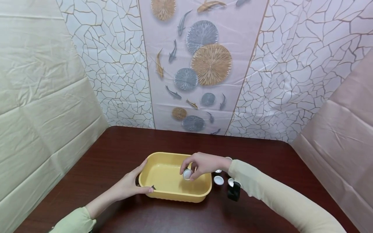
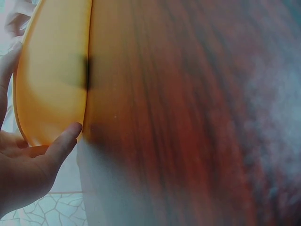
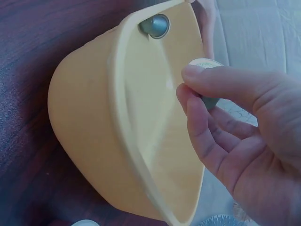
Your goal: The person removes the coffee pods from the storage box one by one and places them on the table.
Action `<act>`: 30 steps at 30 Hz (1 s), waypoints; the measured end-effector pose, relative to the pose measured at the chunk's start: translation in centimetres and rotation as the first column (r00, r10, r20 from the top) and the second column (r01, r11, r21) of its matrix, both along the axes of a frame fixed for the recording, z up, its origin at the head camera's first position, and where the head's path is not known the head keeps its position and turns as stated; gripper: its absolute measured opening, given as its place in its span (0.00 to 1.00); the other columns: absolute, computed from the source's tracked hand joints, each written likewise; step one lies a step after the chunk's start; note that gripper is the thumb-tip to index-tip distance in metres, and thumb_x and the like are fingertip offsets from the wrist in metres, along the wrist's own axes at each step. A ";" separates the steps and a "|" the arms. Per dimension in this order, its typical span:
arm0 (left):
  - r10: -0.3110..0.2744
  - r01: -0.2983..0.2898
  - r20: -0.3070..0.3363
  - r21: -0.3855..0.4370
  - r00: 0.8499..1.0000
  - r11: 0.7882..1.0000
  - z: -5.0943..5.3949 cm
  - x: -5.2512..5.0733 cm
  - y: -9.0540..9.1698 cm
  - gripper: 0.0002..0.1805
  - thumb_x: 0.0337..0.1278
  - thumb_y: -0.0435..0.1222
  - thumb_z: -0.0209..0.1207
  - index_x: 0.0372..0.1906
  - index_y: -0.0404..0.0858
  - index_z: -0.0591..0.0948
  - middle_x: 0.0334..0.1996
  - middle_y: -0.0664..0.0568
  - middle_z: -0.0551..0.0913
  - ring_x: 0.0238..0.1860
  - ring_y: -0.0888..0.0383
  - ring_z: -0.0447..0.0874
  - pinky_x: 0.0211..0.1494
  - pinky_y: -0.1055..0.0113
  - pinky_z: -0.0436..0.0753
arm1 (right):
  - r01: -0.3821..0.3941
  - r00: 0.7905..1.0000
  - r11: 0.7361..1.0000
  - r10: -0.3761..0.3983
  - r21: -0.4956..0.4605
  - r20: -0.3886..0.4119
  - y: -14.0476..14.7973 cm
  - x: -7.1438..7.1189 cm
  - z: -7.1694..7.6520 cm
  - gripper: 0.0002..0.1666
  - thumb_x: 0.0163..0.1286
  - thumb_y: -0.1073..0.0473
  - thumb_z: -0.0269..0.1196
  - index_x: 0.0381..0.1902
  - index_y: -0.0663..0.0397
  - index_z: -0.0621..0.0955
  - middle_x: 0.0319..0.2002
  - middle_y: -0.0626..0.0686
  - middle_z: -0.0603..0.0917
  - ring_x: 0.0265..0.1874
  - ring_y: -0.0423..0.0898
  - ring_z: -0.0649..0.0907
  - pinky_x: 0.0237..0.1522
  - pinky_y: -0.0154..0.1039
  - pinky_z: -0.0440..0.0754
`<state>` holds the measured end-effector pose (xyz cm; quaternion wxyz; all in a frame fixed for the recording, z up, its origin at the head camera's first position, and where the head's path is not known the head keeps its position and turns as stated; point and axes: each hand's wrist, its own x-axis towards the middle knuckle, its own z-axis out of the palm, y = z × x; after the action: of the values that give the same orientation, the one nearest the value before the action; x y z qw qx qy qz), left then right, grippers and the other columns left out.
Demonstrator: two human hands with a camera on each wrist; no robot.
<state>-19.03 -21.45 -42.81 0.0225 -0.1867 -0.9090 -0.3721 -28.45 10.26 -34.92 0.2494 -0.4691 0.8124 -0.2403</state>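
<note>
A yellow plastic tub (image 1: 175, 196) stands on the dark table. My left hand (image 1: 128, 185) grips its left end, with the thumb (image 2: 63, 141) at the near rim and the fingers spread along the outer left side. Over the tub's right half, my right hand (image 1: 201, 163) pinches a coffee capsule (image 1: 187, 174) between thumb and fingers, its pale round lid showing. The right wrist view shows that capsule's dark green body (image 3: 209, 101) partly behind the fingers. Another green capsule (image 3: 159, 26) lies inside the tub, close to the left thumb; in the head view the near wall mostly hides it.
Several capsules, among them a white-lidded one (image 1: 218, 180), lie on the table right of the tub, some partly covered by the right forearm. A black device (image 1: 234, 191) sits at the right wrist. Patterned cloth (image 1: 122, 64) hangs behind the table (image 1: 122, 144).
</note>
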 end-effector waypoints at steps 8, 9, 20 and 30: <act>-0.002 0.001 0.032 0.026 0.999 1.000 0.1 0.3 0.1 0.62 0.44 0.52 0.74 0.80 0.39 0.50 0.75 0.37 0.61 0.73 0.40 0.63 0.68 0.44 0.69 | 0.018 0.999 1.000 -0.016 -0.025 0.044 0.5 0.3 -0.4 0.21 0.60 0.66 0.70 0.52 0.53 0.83 0.46 0.47 0.86 0.35 0.37 0.84 0.40 0.30 0.81; -0.001 -0.001 0.035 0.031 0.999 1.000 0.1 0.3 0.1 0.63 0.44 0.53 0.74 0.80 0.39 0.50 0.75 0.37 0.61 0.74 0.40 0.62 0.68 0.44 0.69 | 0.021 0.999 0.999 -0.020 -0.029 0.047 0.6 0.3 -0.4 0.21 0.60 0.66 0.70 0.52 0.53 0.83 0.46 0.48 0.86 0.35 0.37 0.84 0.40 0.30 0.81; 0.000 -0.004 0.060 0.056 0.998 0.998 0.1 0.2 0.1 0.63 0.44 0.54 0.74 0.80 0.41 0.49 0.76 0.37 0.59 0.75 0.40 0.60 0.69 0.41 0.67 | 0.084 0.995 0.990 -0.090 -0.117 -0.048 1.7 0.2 -0.7 0.19 0.56 0.58 0.75 0.47 0.48 0.85 0.42 0.47 0.88 0.37 0.38 0.85 0.42 0.35 0.83; -0.012 0.010 0.035 0.055 0.999 0.998 0.3 0.2 0.2 0.63 0.44 0.53 0.74 0.79 0.38 0.50 0.76 0.36 0.60 0.74 0.38 0.60 0.68 0.39 0.67 | 0.222 0.967 0.954 -0.242 -0.201 -0.078 3.1 1.0 -0.5 0.22 0.57 0.52 0.75 0.49 0.48 0.84 0.45 0.48 0.87 0.45 0.41 0.83 0.42 0.35 0.84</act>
<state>-18.82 -21.27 -42.46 0.0092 -0.1845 -0.8975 -0.4004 -27.50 13.32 -35.38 0.1317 -0.4037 0.8468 -0.3205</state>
